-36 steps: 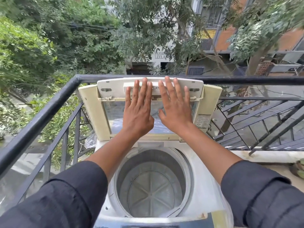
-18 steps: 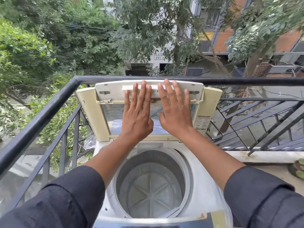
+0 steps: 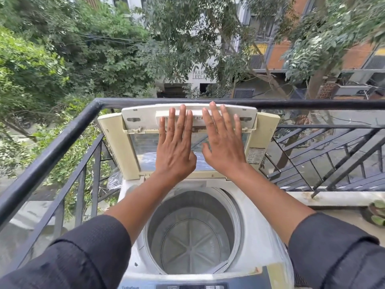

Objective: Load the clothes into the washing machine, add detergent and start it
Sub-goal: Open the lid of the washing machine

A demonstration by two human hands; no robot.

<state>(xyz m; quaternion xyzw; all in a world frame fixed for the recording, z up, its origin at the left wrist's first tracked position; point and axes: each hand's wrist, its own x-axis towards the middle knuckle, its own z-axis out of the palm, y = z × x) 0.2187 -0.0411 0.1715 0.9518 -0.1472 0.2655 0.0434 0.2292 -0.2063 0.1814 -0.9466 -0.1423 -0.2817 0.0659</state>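
A white top-loading washing machine [image 3: 260,243] stands in front of me on a balcony. Its folding lid [image 3: 116,147] is raised upright against the railing, and the round drum [image 3: 191,240] below holds no clothes. My left hand [image 3: 175,149] and my right hand [image 3: 224,147] lie side by side with straight fingers flat against the inside of the lid. The control panel [image 3: 200,285] shows at the bottom edge. No clothes and no detergent are in view.
A black metal railing [image 3: 62,138] wraps the balcony on the left and behind the machine. A low ledge [image 3: 333,197] runs at the right with a potted plant [image 3: 377,213] beside it. Trees and buildings lie beyond.
Both hands stay flat on the raised lid; the view has shifted slightly downward, nothing else has moved.
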